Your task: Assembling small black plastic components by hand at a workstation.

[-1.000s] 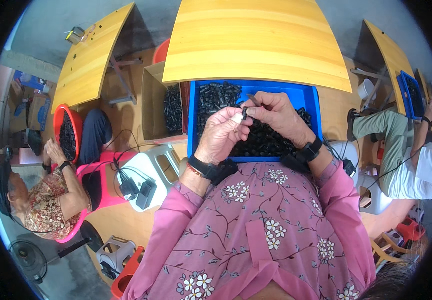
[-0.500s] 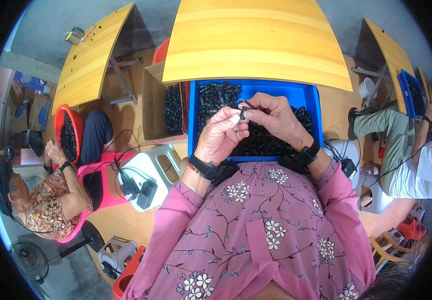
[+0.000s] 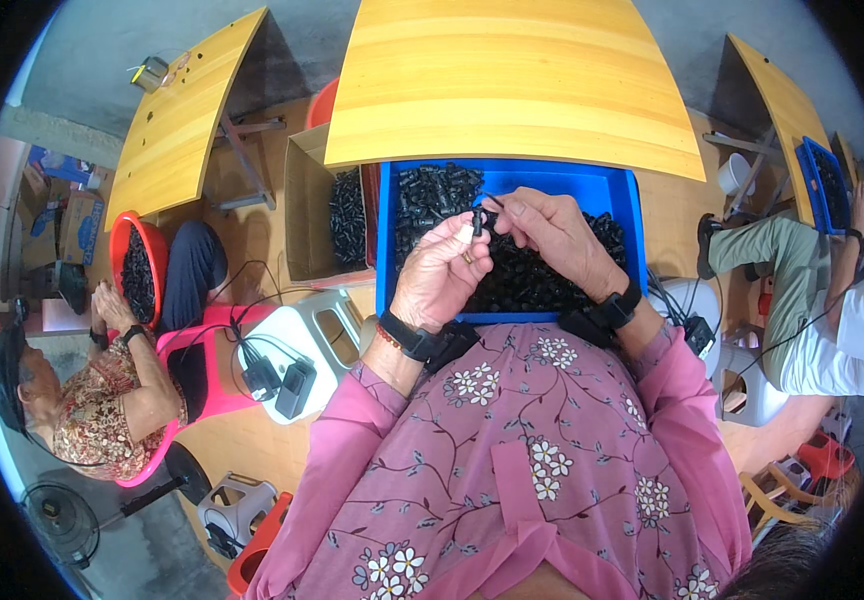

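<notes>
My left hand [image 3: 442,275] pinches a small black plastic part [image 3: 479,221] between thumb and fingers, with a pale wrap on the thumb. Close to that part, my right hand [image 3: 564,238] has its thumb and fingertips pressed together on a thin dark piece [image 3: 496,201], whose kind is too small to tell. Both hands hover over a blue bin [image 3: 385,240]. Black cylindrical parts [image 3: 436,190] fill its far left, and a heap of small black pieces [image 3: 527,285] lies in the middle and right.
A yellow wooden table [image 3: 512,85] overhangs the bin's far edge. Left of the bin stand a cardboard box [image 3: 302,200] of black parts and a white stool [image 3: 297,350] with black devices and cables. Co-workers sit left and right, near a red tub [image 3: 157,260] and another blue tray [image 3: 814,190].
My right hand has drawn slightly right, away from my left fingertips, and the black part in my left hand shows more fully. My left hand has shifted a little left.
</notes>
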A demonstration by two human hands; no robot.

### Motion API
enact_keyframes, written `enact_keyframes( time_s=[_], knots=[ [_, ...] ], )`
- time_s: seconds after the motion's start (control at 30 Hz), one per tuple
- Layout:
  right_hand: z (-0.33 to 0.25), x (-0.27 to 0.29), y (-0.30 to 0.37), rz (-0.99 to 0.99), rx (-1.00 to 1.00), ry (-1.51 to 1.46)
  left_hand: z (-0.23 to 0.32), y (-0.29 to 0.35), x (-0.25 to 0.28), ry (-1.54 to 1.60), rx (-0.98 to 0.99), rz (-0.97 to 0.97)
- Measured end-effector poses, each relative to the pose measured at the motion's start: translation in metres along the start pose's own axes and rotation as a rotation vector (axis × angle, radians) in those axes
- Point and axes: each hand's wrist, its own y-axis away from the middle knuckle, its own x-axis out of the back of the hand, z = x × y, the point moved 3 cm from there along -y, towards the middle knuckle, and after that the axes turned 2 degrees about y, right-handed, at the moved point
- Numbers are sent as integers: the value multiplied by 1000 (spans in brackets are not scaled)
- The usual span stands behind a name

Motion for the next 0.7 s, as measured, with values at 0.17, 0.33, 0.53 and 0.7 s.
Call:
enact_keyframes(
  time_s=[0.17,0.33,0.53,0.7],
  knots=[
    [7,-7,2,40,257,201,1,-3,4,55,-26,-42],
    [-7,-15,6,44,441,415,1,-1,-1,92,-56,32],
    [0,-15,5,71,469,426,0,-1,0,82,-58,43],
    [-1,-15,4,65,463,432,0,-2,2,76,-71,-24]
  ],
)
